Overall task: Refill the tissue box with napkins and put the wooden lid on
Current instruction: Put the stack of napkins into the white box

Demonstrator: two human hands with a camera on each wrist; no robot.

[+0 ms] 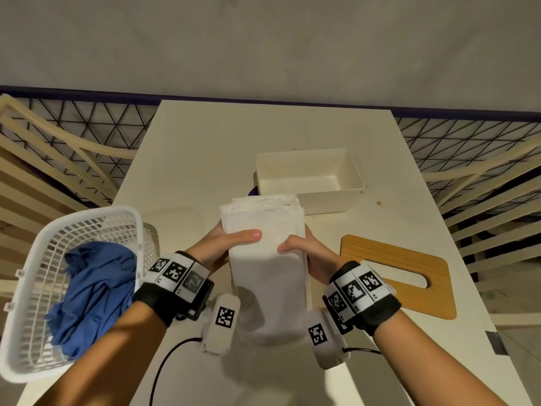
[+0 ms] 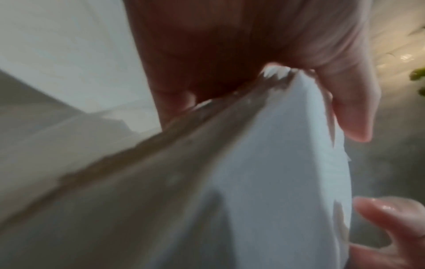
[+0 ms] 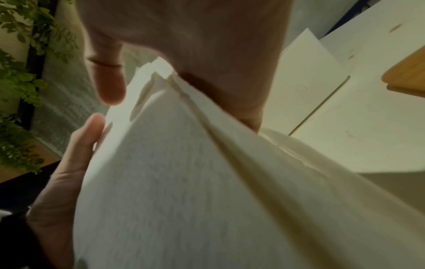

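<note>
A thick stack of white napkins [image 1: 265, 259] is held above the table between both hands. My left hand [image 1: 225, 244] grips its left side with the thumb on top. My right hand [image 1: 304, 250] grips the right side the same way. The stack [image 2: 264, 163] fills the left wrist view, and the stack [image 3: 184, 163] fills the right wrist view too. The open white tissue box [image 1: 310, 178] stands empty just beyond the stack. The wooden lid [image 1: 401, 273], with an oval slot, lies flat on the table to the right of my right wrist.
A white plastic basket [image 1: 58, 276] with a blue cloth [image 1: 93, 291] inside sits at the table's left edge. Something purple [image 1: 253, 190] peeks out at the box's left corner. Slatted frames and a mesh fence flank the white table [image 1: 205, 159].
</note>
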